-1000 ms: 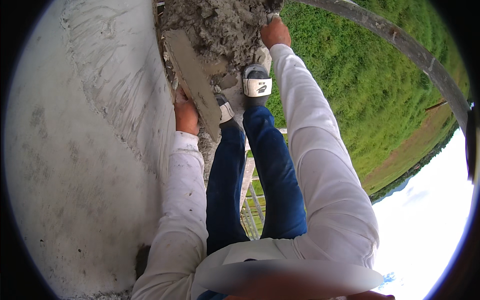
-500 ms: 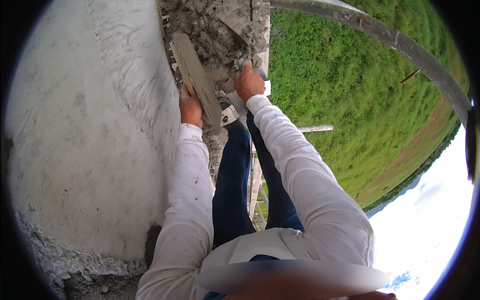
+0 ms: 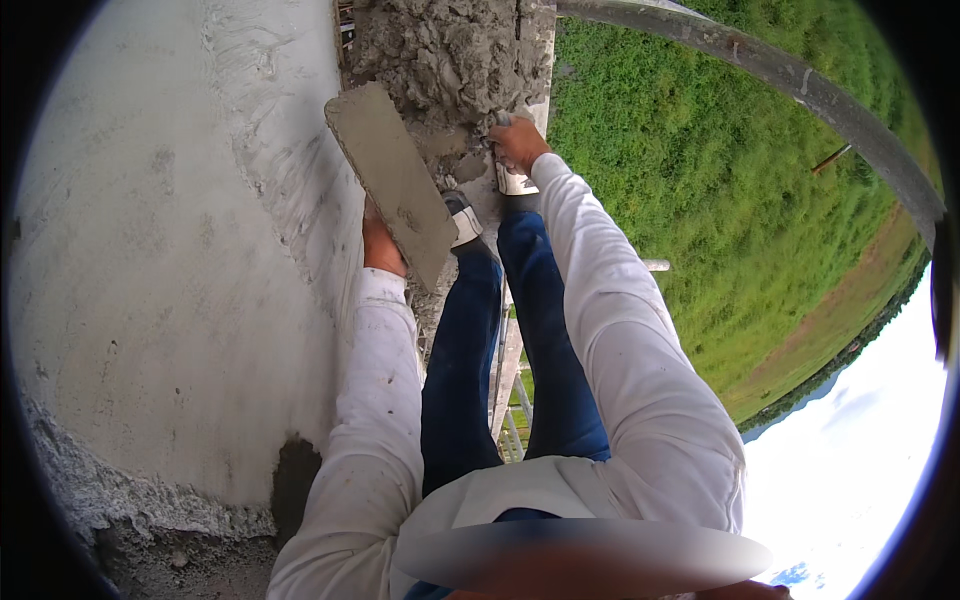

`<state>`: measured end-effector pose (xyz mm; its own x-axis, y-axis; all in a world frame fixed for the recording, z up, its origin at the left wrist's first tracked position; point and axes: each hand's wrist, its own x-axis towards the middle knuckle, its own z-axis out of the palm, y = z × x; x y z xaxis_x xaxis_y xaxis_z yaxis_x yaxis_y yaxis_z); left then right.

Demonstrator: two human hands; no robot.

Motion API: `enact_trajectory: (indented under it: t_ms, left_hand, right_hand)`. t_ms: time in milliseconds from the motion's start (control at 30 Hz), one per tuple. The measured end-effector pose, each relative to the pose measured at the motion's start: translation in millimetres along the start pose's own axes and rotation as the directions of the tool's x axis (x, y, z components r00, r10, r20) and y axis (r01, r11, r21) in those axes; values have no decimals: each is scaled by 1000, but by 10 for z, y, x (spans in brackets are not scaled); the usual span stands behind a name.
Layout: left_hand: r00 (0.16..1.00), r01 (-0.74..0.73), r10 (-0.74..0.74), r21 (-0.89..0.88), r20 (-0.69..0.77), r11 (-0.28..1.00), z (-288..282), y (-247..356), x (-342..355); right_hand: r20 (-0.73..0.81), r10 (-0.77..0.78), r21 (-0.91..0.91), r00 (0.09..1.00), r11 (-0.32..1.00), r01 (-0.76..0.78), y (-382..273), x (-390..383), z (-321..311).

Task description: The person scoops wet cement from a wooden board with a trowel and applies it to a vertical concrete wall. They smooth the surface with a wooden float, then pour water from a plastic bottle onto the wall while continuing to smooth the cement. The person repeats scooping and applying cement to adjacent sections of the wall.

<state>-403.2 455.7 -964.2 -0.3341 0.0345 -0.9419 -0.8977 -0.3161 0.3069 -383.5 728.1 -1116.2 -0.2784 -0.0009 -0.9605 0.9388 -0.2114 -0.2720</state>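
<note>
My left hand [image 3: 381,243] is closed behind a long rectangular plasterer's hawk [image 3: 390,180], its flat face smeared with grey mortar; most of the fingers are hidden behind it. My right hand [image 3: 522,146] is wrapped round the grey handle of what looks like a trowel [image 3: 500,122], beside a heap of wet mortar [image 3: 440,60]. The trowel's blade is hard to tell from the grey mortar around it. Between the two hands, one of my shoes [image 3: 465,222] shows just right of the hawk.
A pale plastered wall [image 3: 180,250] fills the left side, with rough, darker patches low down. The mortar lies on a narrow plank platform [image 3: 537,60] under my feet. Right of it the ground drops to green grass [image 3: 660,150], crossed by a curved metal pipe [image 3: 770,65].
The hawk has turned so its broad face shows more and has come slightly nearer. My right hand has moved a little right and up, bringing the tool's handle into view.
</note>
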Motion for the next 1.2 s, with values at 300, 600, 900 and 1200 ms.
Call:
enact_trajectory:
  t_ms: [300,600,900,1200]
  left_hand:
    - [995,-4,20,-154,100,988,176,274,-573]
    - [832,-215,305,-237,464,947,1188,494,-1099]
    - [737,-264,444,-389,509,883,1938,897,-2286]
    - [665,-237,456,-413,591,880,2270,1655,-3044]
  right_hand:
    - [27,47,-53,999,998,-46,-858,-1632,44]
    - [11,-728,-764,686,436,475,-1559,-4537,396]
    - [98,-794,-661,600,399,635,-2056,-6442,166]
    - [261,-794,-899,550,8,438,-2238,-7623,-878]
